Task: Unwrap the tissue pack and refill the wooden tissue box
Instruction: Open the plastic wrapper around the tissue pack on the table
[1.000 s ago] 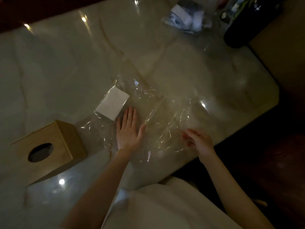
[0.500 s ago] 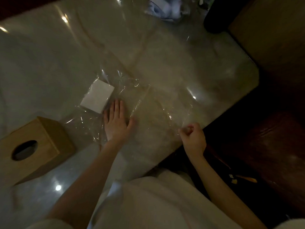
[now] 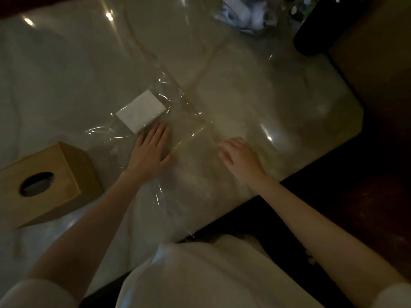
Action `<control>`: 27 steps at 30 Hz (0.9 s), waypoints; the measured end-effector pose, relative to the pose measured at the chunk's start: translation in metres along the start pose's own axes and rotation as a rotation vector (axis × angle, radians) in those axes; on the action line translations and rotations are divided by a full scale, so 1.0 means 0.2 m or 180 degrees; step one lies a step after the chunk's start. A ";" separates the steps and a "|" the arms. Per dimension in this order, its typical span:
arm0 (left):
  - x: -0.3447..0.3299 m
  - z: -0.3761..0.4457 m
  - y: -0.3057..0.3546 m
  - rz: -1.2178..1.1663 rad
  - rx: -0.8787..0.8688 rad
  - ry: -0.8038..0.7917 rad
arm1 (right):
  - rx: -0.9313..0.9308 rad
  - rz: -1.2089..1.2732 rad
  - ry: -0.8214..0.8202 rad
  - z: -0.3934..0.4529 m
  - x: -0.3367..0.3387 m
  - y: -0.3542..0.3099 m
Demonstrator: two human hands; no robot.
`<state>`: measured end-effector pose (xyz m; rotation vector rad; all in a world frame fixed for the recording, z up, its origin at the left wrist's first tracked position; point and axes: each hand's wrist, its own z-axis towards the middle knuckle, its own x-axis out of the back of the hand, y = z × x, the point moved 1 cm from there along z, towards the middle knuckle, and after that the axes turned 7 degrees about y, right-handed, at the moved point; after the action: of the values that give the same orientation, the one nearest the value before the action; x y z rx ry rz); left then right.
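A white block of tissues [image 3: 140,111] lies on a spread sheet of clear plastic wrap [image 3: 184,121] on the pale marble table [image 3: 66,74]. My left hand [image 3: 151,150] lies flat on the wrap, fingers apart, its fingertips just below the tissue block. My right hand [image 3: 240,157] rests palm down on the wrap to the right, fingers loosely curled; it is blurred and I cannot tell whether it pinches the film. The wooden tissue box [image 3: 42,183] stands at the left, its oval slot facing up.
The table's front-right edge [image 3: 311,174] runs diagonally just beyond my right hand, with dark floor past it. A crumpled clear bag with white items [image 3: 244,14] lies at the far side, and a dark round object [image 3: 315,30] stands beside it.
My right hand has opened from a fist at the table edge and moved up-left onto the wrap. My left hand stays flat below the tissues. The camera view has shifted.
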<state>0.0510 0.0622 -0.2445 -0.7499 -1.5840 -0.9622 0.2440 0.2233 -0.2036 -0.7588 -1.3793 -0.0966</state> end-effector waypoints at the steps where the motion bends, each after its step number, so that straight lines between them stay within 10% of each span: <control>1: 0.01 0.00 0.00 0.0080 -0.0047 -0.0052 | 0.0340 -0.0170 -0.0197 0.06 -0.02 -0.02; 8: 0.03 -0.08 0.12 0.0005 0.0335 0.0321 | 0.1522 -0.1074 -0.1119 0.32 -0.16 0.01; 16: -0.14 -0.35 0.42 -0.0840 0.2577 0.0520 | 0.1497 -0.1099 -0.0996 0.27 -0.20 0.01; 27: -0.08 -0.33 0.04 -0.0557 0.1725 0.0353 | 0.0837 -0.0875 -0.0702 0.23 -0.29 -0.14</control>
<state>0.0917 0.0083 -0.2529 -0.1813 -1.7232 -0.6338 0.1788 0.2055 -0.2453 -0.3652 -1.6635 -0.0460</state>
